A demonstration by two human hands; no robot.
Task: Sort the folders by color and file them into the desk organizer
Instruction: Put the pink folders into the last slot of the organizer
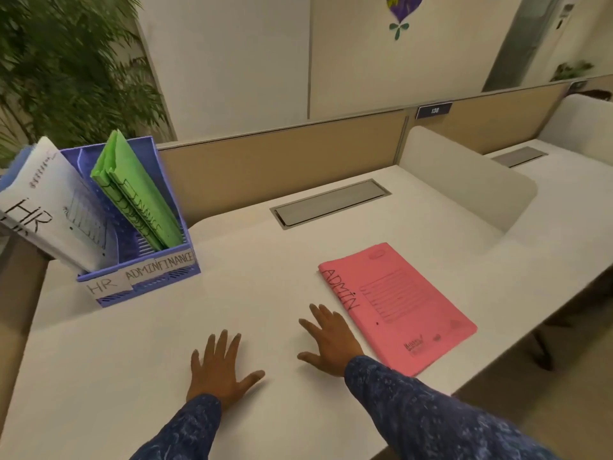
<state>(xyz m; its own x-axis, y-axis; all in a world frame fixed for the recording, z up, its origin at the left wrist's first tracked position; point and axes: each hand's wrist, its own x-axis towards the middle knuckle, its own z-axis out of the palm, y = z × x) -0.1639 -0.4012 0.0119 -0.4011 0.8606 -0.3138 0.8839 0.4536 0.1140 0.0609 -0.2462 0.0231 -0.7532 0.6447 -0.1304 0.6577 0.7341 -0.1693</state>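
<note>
Both hands lie flat on the white desk, palms down with the fingers spread and grasping nothing. The left hand sits at the lower centre of the frame. The right hand is just to its right and a little higher, its outer edge just beside the pink folder; whether it actually touches the folder cannot be told. Both arms wear dark blue speckled sleeves that enter from the bottom edge.

The pink folder lies flat on the desk at centre right, its long side running diagonally, with "ADMIN" handwritten along its left edge.

At the left of the frame stands the blue organizer, with paper labels on its front lip reading "HR", "ADMIN" and "FINANCE". White folders marked "HR" lean to the left in the slot above the HR label. Green folders lean upright in the rightmost slot, above the FINANCE label. The pink folder lies well apart from the organizer.

A grey cable hatch is set into the desk at upper centre, before a tan partition. A leafy plant fills the upper left corner.
</note>
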